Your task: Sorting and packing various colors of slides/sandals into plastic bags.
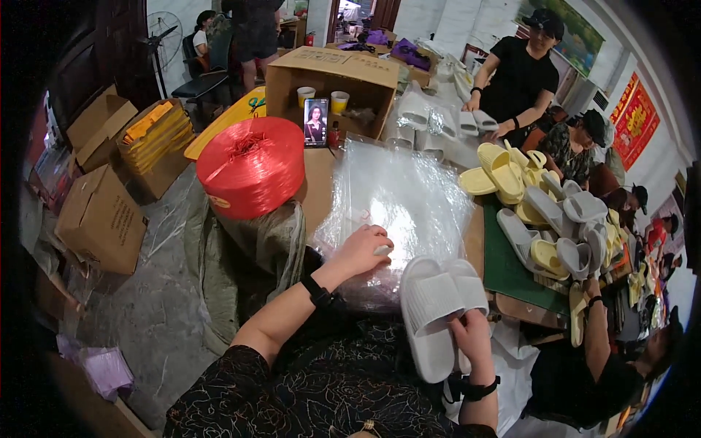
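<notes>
My left hand rests on a stack of clear plastic bags, its fingers curled and pinching at the top bag. Something small and white shows at one fingertip. My right hand grips a pair of light grey slippers with ribbed straps. Their soles lie together, and they are held up at the near edge of the bags, close to my body. Part of the second slipper is hidden behind the first.
A large red roll of plastic twine stands left of the bags. Behind them, an open carton holds cups, with a phone propped in front. Yellow and grey slippers are heaped at right, where co-workers sit and stand. Cartons stand on the left floor.
</notes>
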The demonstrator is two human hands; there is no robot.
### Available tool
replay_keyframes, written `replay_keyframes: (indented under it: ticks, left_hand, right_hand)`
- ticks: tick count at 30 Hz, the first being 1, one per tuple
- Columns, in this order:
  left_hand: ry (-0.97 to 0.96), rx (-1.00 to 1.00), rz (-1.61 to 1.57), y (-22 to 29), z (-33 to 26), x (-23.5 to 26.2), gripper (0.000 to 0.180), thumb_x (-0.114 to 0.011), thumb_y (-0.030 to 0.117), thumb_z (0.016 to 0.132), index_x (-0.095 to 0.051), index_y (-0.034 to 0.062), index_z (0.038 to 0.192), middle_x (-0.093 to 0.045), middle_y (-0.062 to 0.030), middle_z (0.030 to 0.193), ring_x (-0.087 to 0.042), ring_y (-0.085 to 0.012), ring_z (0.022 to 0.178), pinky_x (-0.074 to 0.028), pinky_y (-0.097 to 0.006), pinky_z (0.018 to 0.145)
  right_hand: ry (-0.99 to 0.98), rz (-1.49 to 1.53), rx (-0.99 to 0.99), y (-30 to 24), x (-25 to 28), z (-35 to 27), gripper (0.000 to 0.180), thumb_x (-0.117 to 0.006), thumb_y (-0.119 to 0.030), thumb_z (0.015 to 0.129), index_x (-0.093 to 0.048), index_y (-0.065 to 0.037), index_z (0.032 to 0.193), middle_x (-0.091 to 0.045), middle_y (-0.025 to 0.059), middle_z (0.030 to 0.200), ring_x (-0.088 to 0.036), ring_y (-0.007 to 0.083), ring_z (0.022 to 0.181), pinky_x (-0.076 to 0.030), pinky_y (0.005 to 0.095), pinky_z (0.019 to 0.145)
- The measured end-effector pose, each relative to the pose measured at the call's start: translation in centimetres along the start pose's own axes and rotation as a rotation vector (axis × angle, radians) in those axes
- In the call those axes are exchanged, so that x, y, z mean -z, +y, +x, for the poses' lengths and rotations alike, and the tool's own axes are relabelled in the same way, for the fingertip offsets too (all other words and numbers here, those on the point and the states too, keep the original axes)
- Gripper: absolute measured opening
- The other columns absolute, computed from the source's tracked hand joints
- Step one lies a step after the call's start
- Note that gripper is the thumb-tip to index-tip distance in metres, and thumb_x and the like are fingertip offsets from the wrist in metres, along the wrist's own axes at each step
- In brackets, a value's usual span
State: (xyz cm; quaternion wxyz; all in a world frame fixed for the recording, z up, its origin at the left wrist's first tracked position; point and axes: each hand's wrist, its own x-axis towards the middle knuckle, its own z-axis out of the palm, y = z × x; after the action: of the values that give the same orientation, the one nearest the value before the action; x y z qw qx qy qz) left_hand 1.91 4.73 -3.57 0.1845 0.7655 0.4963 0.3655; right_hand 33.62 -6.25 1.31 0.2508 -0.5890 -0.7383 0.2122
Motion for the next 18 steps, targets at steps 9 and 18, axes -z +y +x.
replay_keyframes:
  ticks: [9,18]
  left_hand:
    - [0.133,-0.06,0.064,-0.7,0.5,-0.2,0.013,-0.066,0.018,0.087,-0.074,0.0092,0.093,-0.067,-0.0062,0.108,-0.065,-0.028,0.091,-0.052,-0.038,0.081]
    - [0.281,-0.171,0.093,4.0,0.6,0.9,0.008,-0.07,0.015,0.085,-0.073,0.0095,0.09,-0.062,-0.0062,0.091,-0.062,-0.0254,0.08,-0.051,-0.035,0.071]
  right_hand:
    - [0.248,0.015,-0.151,2.1,4.4,-1.2,0.024,-0.065,-0.017,0.085,-0.064,0.003,0.097,-0.065,0.0239,0.085,-0.064,0.0397,0.079,-0.048,0.0429,0.068]
    - [-0.167,0.009,0.074,-4.3,0.8,0.1,0.028,-0.066,-0.022,0.083,-0.063,-0.001,0.102,-0.064,0.0247,0.094,-0.061,0.0442,0.088,-0.05,0.0476,0.076]
